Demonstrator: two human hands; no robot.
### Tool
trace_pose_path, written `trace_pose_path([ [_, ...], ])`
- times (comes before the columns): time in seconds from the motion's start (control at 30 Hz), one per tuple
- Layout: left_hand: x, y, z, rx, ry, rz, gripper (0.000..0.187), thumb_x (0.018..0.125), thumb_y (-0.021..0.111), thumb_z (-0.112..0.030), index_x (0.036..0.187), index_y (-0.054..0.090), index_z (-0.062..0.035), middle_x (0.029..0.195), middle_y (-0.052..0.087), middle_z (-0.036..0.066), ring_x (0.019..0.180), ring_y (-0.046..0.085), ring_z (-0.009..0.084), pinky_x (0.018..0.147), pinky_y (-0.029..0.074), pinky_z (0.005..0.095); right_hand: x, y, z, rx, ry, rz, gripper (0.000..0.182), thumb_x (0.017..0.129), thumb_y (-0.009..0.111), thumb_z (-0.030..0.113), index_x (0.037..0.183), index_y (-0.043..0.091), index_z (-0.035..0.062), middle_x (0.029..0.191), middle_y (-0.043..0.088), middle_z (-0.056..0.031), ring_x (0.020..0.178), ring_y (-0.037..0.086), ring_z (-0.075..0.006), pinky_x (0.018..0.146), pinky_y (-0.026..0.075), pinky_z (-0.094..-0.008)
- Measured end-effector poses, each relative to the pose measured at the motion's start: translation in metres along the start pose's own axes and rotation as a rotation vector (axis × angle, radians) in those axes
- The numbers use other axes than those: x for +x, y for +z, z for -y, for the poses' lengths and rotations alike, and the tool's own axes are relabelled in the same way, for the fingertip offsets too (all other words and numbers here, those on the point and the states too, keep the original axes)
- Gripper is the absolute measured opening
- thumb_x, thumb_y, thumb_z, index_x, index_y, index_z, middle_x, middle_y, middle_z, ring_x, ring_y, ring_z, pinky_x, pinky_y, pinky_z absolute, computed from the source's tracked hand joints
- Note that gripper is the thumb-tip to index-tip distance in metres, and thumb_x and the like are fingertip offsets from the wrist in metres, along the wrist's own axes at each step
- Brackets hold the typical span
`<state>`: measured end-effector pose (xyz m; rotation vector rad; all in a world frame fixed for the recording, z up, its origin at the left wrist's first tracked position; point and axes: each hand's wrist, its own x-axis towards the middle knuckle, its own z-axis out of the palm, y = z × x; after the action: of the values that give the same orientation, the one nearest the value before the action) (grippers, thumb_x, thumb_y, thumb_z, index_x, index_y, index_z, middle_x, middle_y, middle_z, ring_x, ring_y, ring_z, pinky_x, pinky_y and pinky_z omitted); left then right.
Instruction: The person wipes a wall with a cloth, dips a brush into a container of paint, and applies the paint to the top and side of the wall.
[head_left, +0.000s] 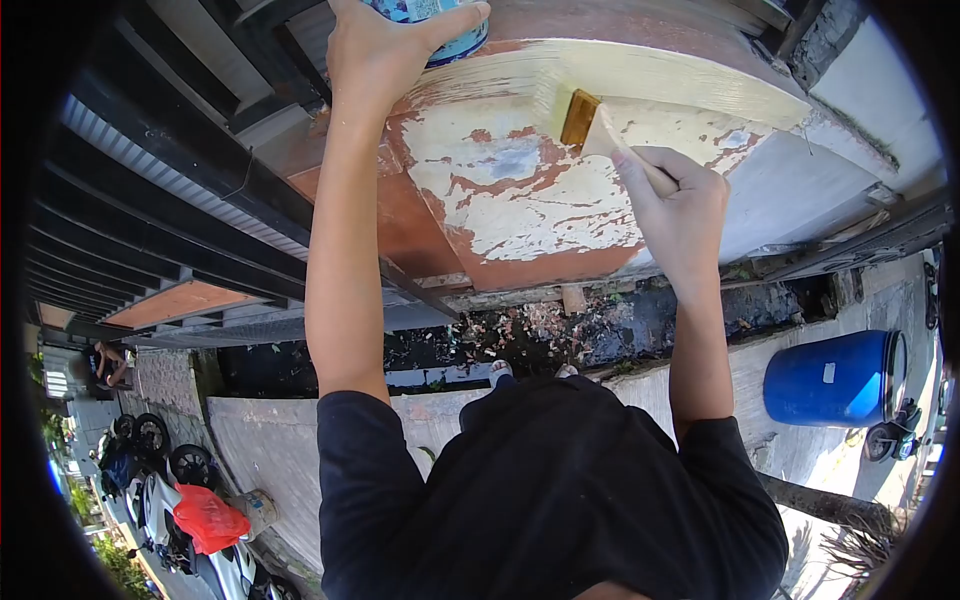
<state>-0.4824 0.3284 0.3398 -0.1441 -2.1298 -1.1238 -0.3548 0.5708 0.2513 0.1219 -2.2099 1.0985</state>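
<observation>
My right hand [682, 205] is closed round the pale handle of a paintbrush [597, 128]. Its bristles press against the wall [545, 215], where cream paint lies in streaks along the upper band. Lower down, the old coat is flaked, with reddish-brown patches and bare grey spots showing. At the top of the view, my left hand [380, 50] grips a blue paint can [455, 45] from the side, the thumb over its rim. The can's upper part is cut off by the frame edge, so its contents are hidden.
Below the wall runs a gutter [400, 355] with dark water and litter, close to my feet. Black metal bars [150, 190] stand to the left. A blue barrel [830, 378] lies at right. Motorcycles [150, 510], a red bag [210, 520] and a seated person [112, 365] are at left.
</observation>
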Motion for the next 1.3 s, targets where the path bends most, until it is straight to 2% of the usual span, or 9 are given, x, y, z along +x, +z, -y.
trace_pose_path([
  [0.23,0.001,-0.001,-0.004,-0.131,0.059,0.113,0.077,0.065,0.097,-0.028,0.124,0.057,0.0020,0.112,0.074,0.015,0.101,0.072,0.0234,0.091,0.056,0.0350,0.028,0.062,0.011,-0.049,-0.274,0.096,0.018,0.093,0.076,0.017,0.091,0.080,-0.0001,0.070,0.072,-0.0196,0.057,0.070,-0.0321,0.055,0.054,-0.0383],
  [0.3,0.001,0.001,0.000,-0.151,0.104,0.076,0.075,0.066,0.096,-0.027,0.124,0.058,0.0012,0.111,0.074,0.014,0.101,0.072,0.0236,0.091,0.056,0.0349,0.038,0.044,0.004,-0.011,-0.122,0.055,0.024,0.094,0.080,0.023,0.099,0.082,-0.0004,0.070,0.075,-0.0122,0.058,0.068,-0.0166,0.058,0.052,-0.0320],
  [0.5,-0.001,0.000,-0.002,-0.146,0.087,0.056,0.079,0.066,0.096,-0.028,0.127,0.056,0.0008,0.113,0.073,0.015,0.102,0.072,0.0250,0.092,0.056,0.0354,0.030,-0.021,-0.021,-0.177,0.009,-0.143,0.026,0.095,0.080,0.022,0.102,0.082,-0.0033,0.069,0.074,-0.0082,0.061,0.065,-0.0087,0.057,0.049,-0.0261],
  [0.63,-0.003,0.002,-0.001,-0.058,0.026,0.011,0.086,0.066,0.096,-0.030,0.133,0.051,-0.0005,0.117,0.073,0.016,0.106,0.072,0.0263,0.096,0.055,0.0357,0.003,-0.009,0.007,0.014,0.023,0.003,0.025,0.094,0.080,0.021,0.101,0.081,-0.0039,0.068,0.073,-0.0081,0.060,0.064,-0.0092,0.056,0.048,-0.0272],
  [0.7,0.007,0.008,0.022,-0.056,0.050,0.085,0.104,0.064,0.100,-0.041,0.138,0.048,0.0104,0.126,0.069,0.021,0.113,0.071,0.0277,0.100,0.056,0.0378,-0.001,0.024,0.020,0.037,-0.066,0.098,0.024,0.094,0.080,0.020,0.101,0.081,-0.0030,0.068,0.073,-0.0098,0.057,0.064,-0.0113,0.055,0.049,-0.0293],
  [0.87,0.007,0.008,0.016,-0.172,0.127,0.135,0.093,0.065,0.099,-0.044,0.131,0.058,0.0072,0.120,0.073,0.019,0.110,0.073,0.0262,0.100,0.056,0.0369,0.032,0.051,-0.001,-0.043,-0.233,0.063,0.023,0.094,0.079,0.020,0.102,0.081,-0.0017,0.069,0.074,-0.0133,0.055,0.065,-0.0150,0.055,0.051,-0.0319],
  [0.93,0.007,0.008,0.021,-0.170,0.125,0.096,0.091,0.065,0.098,-0.044,0.130,0.060,0.0064,0.119,0.073,0.018,0.108,0.073,0.0256,0.099,0.056,0.0368,0.038,0.029,-0.012,-0.028,-0.127,-0.057,0.025,0.095,0.079,0.021,0.103,0.081,-0.0024,0.067,0.073,-0.0104,0.056,0.063,-0.0121,0.056,0.050,-0.0299],
  [1.03,0.006,0.007,0.023,-0.117,0.090,0.108,0.091,0.065,0.099,-0.043,0.130,0.059,0.0072,0.119,0.073,0.018,0.107,0.073,0.0249,0.099,0.056,0.0365,0.031,-0.008,-0.020,-0.041,0.026,-0.100,0.025,0.093,0.079,0.021,0.094,0.081,-0.0036,0.070,0.074,-0.0153,0.056,0.069,-0.0207,0.060,0.053,-0.0329],
  [1.3,0.006,0.009,0.019,-0.160,0.090,0.111,0.102,0.064,0.099,-0.046,0.135,0.051,0.0100,0.122,0.072,0.020,0.111,0.072,0.0273,0.101,0.056,0.0369,0.007,-0.031,-0.028,0.301,0.339,0.033,0.026,0.096,0.079,0.021,0.091,0.081,-0.0046,0.073,0.073,-0.0029,0.062,0.057,-0.0047,0.058,0.042,-0.0235],
])
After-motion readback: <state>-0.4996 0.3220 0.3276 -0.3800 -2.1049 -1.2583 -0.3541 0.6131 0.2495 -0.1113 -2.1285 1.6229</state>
